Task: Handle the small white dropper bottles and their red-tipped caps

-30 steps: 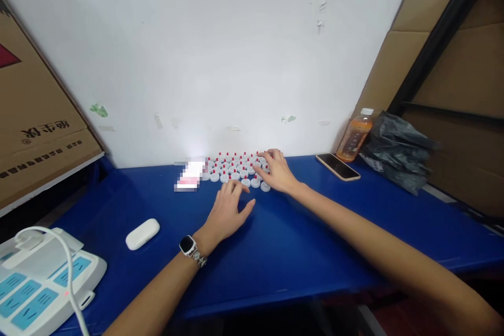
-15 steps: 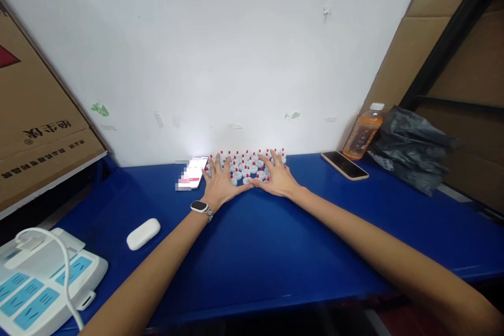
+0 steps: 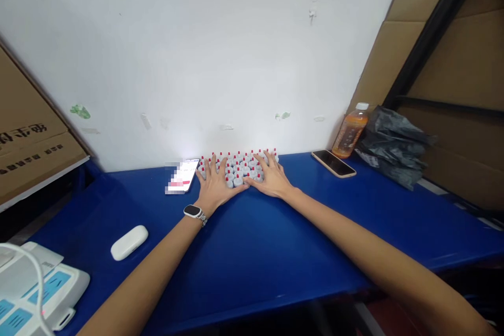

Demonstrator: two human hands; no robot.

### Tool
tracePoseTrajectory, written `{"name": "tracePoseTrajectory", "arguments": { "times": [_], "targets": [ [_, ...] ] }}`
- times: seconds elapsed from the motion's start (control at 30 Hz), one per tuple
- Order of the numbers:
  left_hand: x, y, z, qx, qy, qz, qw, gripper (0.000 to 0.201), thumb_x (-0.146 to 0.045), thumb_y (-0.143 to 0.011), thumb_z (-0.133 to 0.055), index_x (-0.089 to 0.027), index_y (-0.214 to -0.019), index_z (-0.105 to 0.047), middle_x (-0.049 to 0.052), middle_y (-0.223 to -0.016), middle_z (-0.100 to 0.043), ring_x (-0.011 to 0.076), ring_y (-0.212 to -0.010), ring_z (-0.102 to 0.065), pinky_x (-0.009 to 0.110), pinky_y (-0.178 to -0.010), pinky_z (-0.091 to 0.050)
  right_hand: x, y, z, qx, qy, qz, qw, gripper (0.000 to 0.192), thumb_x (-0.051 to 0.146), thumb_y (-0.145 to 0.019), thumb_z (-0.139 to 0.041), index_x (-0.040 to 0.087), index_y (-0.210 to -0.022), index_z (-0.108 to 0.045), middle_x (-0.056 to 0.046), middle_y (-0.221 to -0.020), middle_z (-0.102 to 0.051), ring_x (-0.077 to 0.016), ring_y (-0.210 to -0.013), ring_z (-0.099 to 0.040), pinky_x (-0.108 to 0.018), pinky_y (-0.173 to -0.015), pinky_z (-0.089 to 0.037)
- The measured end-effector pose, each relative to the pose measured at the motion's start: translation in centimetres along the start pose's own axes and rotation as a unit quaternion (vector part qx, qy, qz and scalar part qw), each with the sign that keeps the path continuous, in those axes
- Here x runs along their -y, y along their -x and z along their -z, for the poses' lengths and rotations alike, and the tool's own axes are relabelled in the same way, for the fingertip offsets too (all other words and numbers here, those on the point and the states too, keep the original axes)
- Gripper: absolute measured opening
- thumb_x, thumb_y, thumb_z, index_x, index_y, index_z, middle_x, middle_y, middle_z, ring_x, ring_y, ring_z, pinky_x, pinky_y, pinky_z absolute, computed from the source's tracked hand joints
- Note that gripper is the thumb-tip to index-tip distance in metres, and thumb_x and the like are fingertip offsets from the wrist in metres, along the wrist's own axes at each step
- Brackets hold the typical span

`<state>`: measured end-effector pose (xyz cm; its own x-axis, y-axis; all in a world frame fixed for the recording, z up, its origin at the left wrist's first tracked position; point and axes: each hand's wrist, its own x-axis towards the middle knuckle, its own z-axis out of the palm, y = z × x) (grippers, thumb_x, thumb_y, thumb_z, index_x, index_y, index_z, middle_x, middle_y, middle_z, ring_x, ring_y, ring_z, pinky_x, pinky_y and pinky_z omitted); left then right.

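Note:
A tight cluster of several small white bottles with red tips (image 3: 238,180) stands upright against the wall at the table's back edge. My left hand (image 3: 214,186), with a watch (image 3: 192,211) on its wrist, rests over the cluster's left front with fingers spread. On the right front, my right hand (image 3: 271,178) lies the same way, fingers apart. The two thumbs meet or nearly meet at the cluster's front. Both hands touch the bottles around them without grasping any one. Some bottles are hidden under my fingers.
A lit phone (image 3: 184,176) lies left of the bottles, a white earbud case (image 3: 129,242) and power strip (image 3: 51,286) nearer me. At right are a dark-screened phone (image 3: 334,163), an orange drink bottle (image 3: 350,131) and a black plastic bag (image 3: 394,147). The table (image 3: 252,252) is blue.
The camera view has shifted a little to the right. The bottles look packed closer together between my hands, which stay spread around them.

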<state>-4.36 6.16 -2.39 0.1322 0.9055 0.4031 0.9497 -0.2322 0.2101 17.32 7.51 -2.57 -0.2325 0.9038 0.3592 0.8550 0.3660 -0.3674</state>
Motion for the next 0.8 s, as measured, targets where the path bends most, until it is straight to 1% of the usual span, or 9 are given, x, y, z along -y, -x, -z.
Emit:
{"name": "tracePoseTrajectory", "arguments": {
  "times": [0.17,0.23,0.3,0.4,0.5,0.57,0.63,0.7,0.8],
  "targets": [
    [-1.1,2.9,1.7,-0.041,-0.01,-0.028,0.999,0.09,-0.067,-0.082,-0.055,-0.021,-0.153,-0.025,0.019,-0.161,-0.017,0.0434,-0.149,-0.009,0.07,-0.114,-0.007,0.4,2.3,1.4,-0.093,0.005,0.028,0.995,0.068,0.066,-0.088,-0.048,0.022,-0.14,-0.047,-0.017,-0.141,-0.043,-0.0336,-0.134,-0.037,-0.05,-0.107,-0.035],
    [-1.6,3.7,2.5,-0.062,0.002,-0.053,0.997,0.08,-0.058,-0.084,-0.057,-0.018,-0.148,-0.031,0.022,-0.154,-0.03,0.0412,-0.145,-0.022,0.064,-0.115,-0.015,0.6,3.0,1.7,-0.126,-0.01,0.026,0.992,0.057,0.061,-0.089,-0.049,0.02,-0.128,-0.054,-0.016,-0.128,-0.052,-0.0312,-0.121,-0.046,-0.046,-0.101,-0.04],
    [-2.2,4.2,3.2,-0.059,0.022,-0.079,0.995,0.064,-0.052,-0.087,-0.056,-0.016,-0.138,-0.043,0.021,-0.139,-0.045,0.0381,-0.133,-0.04,0.056,-0.11,-0.03,0.8,3.4,1.9,-0.14,-0.046,0.03,0.989,0.042,0.054,-0.091,-0.05,0.02,-0.112,-0.059,-0.013,-0.113,-0.059,-0.0272,-0.108,-0.053,-0.04,-0.094,-0.044],
    [-3.0,4.5,4.3,0.014,0.071,-0.138,0.988,0.038,-0.049,-0.09,-0.053,-0.019,-0.114,-0.055,0.012,-0.112,-0.059,0.0296,-0.106,-0.055,0.044,-0.092,-0.044,0.8,3.7,1.9,-0.07,-0.11,0.03,0.991,0.032,0.047,-0.095,-0.045,0.02,-0.082,-0.058,-0.004,-0.079,-0.062,-0.0185,-0.075,-0.057,-0.03,-0.071,-0.045],
    [-3.6,4.7,5.0,0.131,0.134,-0.188,0.964,0.03,-0.051,-0.09,-0.054,-0.022,-0.098,-0.056,0.004,-0.093,-0.061,0.0216,-0.084,-0.058,0.034,-0.076,-0.045,0.9,3.6,2.0,0.024,-0.109,0.031,0.993,0.04,0.043,-0.094,-0.045,0.02,-0.062,-0.049,0.002,-0.057,-0.053,-0.0126,-0.054,-0.046,-0.026,-0.056,-0.034],
    [-3.9,4.8,5.0,0.19,0.163,-0.183,0.951,0.031,-0.054,-0.09,-0.053,-0.023,-0.095,-0.056,0.001,-0.083,-0.061,0.0184,-0.074,-0.056,0.031,-0.067,-0.041,0.9,3.5,2.4,0.061,-0.093,0.047,0.993,0.039,0.04,-0.09,-0.051,0.019,-0.059,-0.048,0.002,-0.056,-0.053,-0.0108,-0.053,-0.044,-0.025,-0.055,-0.03],
    [-4.0,4.9,4.9,0.222,0.181,-0.167,0.944,0.033,-0.056,-0.09,-0.052,-0.023,-0.096,-0.056,-0.001,-0.077,-0.06,0.0168,-0.069,-0.055,0.029,-0.062,-0.038,0.9,3.4,3.1,0.103,-0.099,0.067,0.987,0.034,0.038,-0.087,-0.056,0.018,-0.06,-0.05,0.003,-0.058,-0.055,-0.0098,-0.053,-0.045,-0.024,-0.054,-0.028],
    [-3.9,4.9,4.7,0.233,0.193,-0.157,0.94,0.036,-0.057,-0.09,-0.052,-0.023,-0.098,-0.057,-0.001,-0.078,-0.061,0.0163,-0.068,-0.054,0.028,-0.06,-0.037,0.9,3.4,3.7,0.137,-0.119,0.079,0.98,0.032,0.037,-0.086,-0.058,0.018,-0.062,-0.051,0.003,-0.057,-0.055,-0.0092,-0.052,-0.045,-0.024,-0.054,-0.028],
    [-3.7,4.8,4.6,0.234,0.198,-0.157,0.939,0.038,-0.058,-0.089,-0.051,-0.022,-0.101,-0.058,0.0,-0.08,-0.062,0.0165,-0.071,-0.054,0.028,-0.061,-0.036,0.9,3.5,4.0,0.153,-0.137,0.079,0.976,0.032,0.036,-0.086,-0.058,0.018,-0.062,-0.05,0.003,-0.056,-0.054,-0.0091,-0.052,-0.044,-0.024,-0.053,-0.027]
  ]
}}
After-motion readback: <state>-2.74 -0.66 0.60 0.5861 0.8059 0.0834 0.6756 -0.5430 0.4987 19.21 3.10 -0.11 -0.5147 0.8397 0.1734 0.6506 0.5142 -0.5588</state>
